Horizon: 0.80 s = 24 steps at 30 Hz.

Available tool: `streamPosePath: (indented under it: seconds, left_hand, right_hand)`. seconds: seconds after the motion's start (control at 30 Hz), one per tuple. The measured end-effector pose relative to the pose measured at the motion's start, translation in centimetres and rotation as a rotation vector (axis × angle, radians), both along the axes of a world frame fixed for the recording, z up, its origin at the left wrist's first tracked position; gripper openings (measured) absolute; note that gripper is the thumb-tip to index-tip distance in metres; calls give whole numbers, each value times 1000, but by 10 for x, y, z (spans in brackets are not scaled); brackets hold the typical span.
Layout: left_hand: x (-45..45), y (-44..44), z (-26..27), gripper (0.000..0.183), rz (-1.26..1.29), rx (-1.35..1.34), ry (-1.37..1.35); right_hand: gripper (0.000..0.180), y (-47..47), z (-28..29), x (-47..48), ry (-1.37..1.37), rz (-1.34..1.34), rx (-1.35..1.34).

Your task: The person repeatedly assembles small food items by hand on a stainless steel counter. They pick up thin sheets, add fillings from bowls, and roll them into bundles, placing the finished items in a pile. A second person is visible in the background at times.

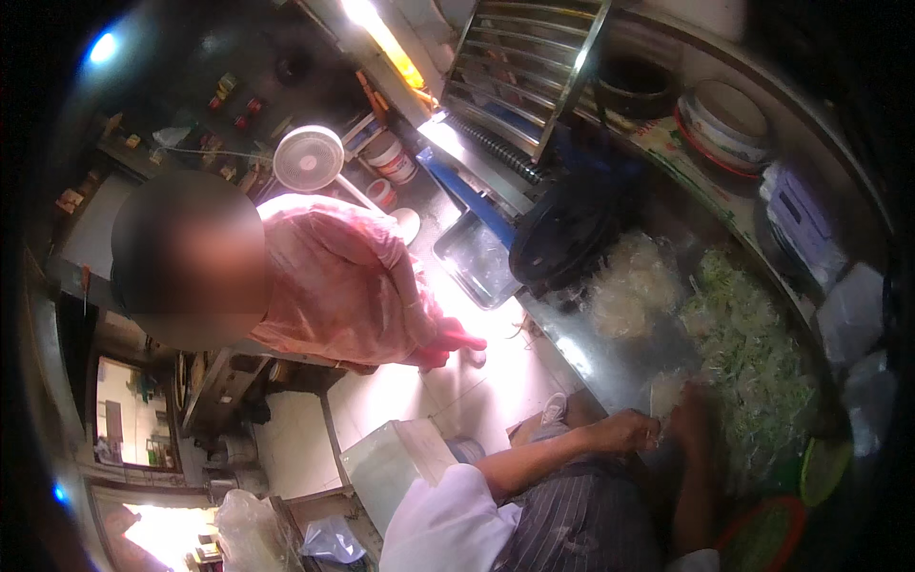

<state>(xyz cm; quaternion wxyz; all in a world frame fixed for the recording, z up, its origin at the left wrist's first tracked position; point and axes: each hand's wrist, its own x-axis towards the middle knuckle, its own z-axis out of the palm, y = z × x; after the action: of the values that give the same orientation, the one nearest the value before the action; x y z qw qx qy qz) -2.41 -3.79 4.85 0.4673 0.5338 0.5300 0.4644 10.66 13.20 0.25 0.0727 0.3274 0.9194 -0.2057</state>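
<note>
Both my hands are over the right part of a metal worktop (572,357). My left hand (627,431) is closed, its fingertips pinching what looks like clear plastic, with a shiny spot at the fingers. Close beside it, my right hand (688,420) is dark and blurred at a small clear bag with pale contents (666,392); its grip cannot be made out. Beyond the hands lies a heap of clear bags with pale contents (635,286). To the right spreads a large pile of bagged, shredded-looking green food (747,357).
A person in pink clothing (343,279) stands across the aisle near a white fan (309,159). A black tub (565,229) and a metal tray (475,257) stand beyond the worktop. Stacked bowls (725,121) sit on the back shelf. A red-rimmed basket (795,509) is at lower right.
</note>
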Motion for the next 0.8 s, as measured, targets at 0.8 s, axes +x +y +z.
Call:
streamPosePath:
  seconds: [0.8]
  left_hand:
    - [13,63,50,17,152,24,76]
  right_hand:
    - [60,-38,65,77,126,-573,-255]
